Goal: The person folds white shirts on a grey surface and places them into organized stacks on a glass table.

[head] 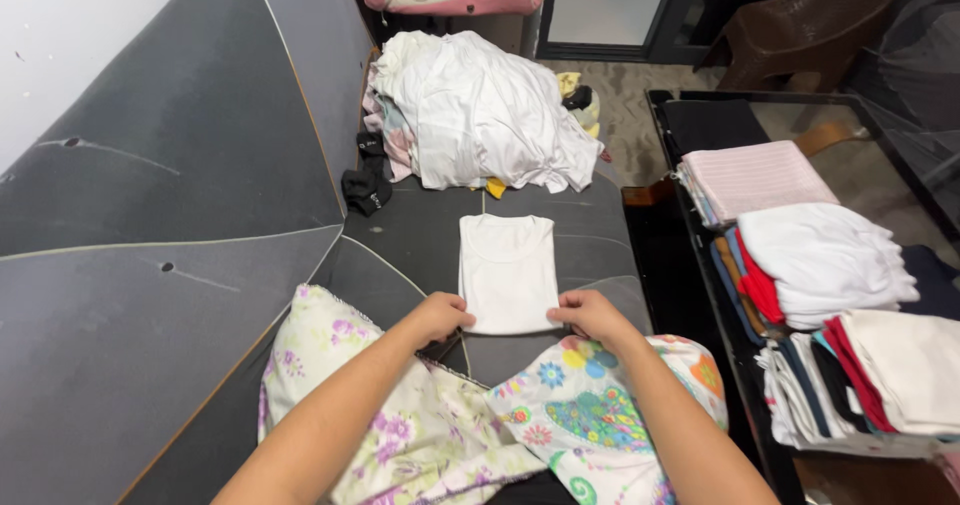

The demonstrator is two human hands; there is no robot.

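Note:
A white top (507,265), folded into a narrow rectangle, lies flat on the grey sofa seat (400,230) in front of me. My left hand (438,317) pinches its near left corner. My right hand (590,315) grips its near right corner. Both hands rest at the garment's bottom edge, fingers curled over the cloth.
A heap of unfolded white laundry (480,110) sits farther back on the sofa, with dark socks (366,187) beside it. Floral fabric (450,415) covers my lap. To the right, a dark table (700,115) bears stacks of folded clothes (825,260).

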